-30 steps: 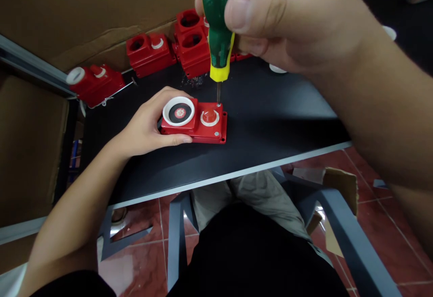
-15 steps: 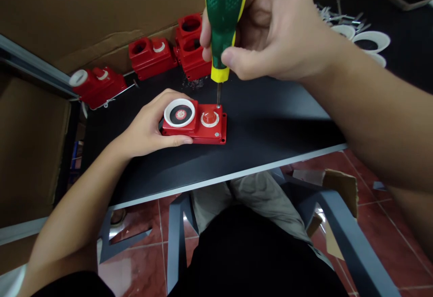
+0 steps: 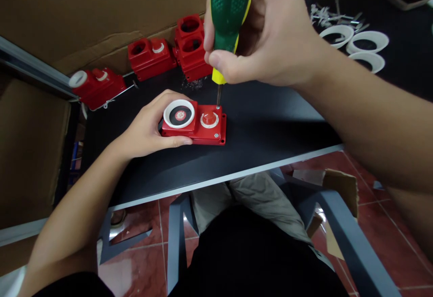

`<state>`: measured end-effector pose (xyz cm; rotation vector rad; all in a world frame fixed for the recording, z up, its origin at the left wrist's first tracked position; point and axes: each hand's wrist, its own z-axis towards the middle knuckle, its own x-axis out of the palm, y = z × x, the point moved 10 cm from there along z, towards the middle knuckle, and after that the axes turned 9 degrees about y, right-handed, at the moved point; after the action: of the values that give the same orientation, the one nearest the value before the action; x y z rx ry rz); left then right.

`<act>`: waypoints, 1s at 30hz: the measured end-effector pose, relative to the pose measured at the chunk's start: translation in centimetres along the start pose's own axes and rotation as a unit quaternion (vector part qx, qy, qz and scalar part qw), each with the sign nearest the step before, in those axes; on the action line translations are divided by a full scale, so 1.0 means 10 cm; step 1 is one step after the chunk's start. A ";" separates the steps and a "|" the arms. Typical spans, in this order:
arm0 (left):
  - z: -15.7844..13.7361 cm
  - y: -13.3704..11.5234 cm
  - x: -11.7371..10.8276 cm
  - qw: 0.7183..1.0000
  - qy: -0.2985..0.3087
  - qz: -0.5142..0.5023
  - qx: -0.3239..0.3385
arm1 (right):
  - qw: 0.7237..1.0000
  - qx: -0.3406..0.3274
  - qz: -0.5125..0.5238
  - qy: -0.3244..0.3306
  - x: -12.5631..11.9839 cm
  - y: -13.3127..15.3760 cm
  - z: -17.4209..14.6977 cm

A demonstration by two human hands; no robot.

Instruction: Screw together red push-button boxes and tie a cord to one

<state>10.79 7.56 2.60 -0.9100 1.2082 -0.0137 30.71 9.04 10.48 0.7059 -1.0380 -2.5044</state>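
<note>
A red alarm unit point(image 3: 199, 135) with a white-ringed round opening and a small red dome lies on the black table. My left hand point(image 3: 148, 125) grips its left end, thumb along the near side and fingers over the far side. In my right hand point(image 3: 267, 39) is a green and yellow screwdriver point(image 3: 230, 8), held upright with its tip on the screw at the unit's far right corner. Another screw point(image 3: 216, 135) shows at the near right corner. The thumb presses against the lower handle, and part of the other fingers is hidden behind it.
Similar red units point(image 3: 152, 58) stand along the cardboard wall point(image 3: 101, 8) at the back. One further red unit point(image 3: 101, 87) sits at the far left beside a thin metal rod. White rings point(image 3: 368, 42) and a pile of small parts point(image 3: 333, 16) lie at the right.
My right hand has shifted slightly left and turned about the screwdriver, whose handle top now leans further right. The tip remains on the same screw; my left hand and the unit stay put.
</note>
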 end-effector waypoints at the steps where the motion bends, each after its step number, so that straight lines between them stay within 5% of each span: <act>1: 0.00 -0.01 0.00 1.000 0.000 0.001 0.004 | 1.000 0.006 0.012 0.010 -0.01 -0.01 0.01; 6: -0.01 -0.06 -0.01 0.999 -0.003 0.011 0.030 | 0.981 0.107 0.092 0.132 0.06 -0.16 -0.04; 12: 0.00 -0.01 0.00 1.000 0.004 0.012 0.008 | 0.953 0.120 0.116 0.251 0.21 -0.21 -0.12; 30: 0.01 0.04 0.00 1.000 0.010 0.000 -0.006 | 0.966 0.061 0.134 0.211 0.22 -0.14 -0.05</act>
<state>10.67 7.88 2.38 -0.9211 1.2284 -0.0155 28.98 8.67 8.44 1.0053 -1.0515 -1.9590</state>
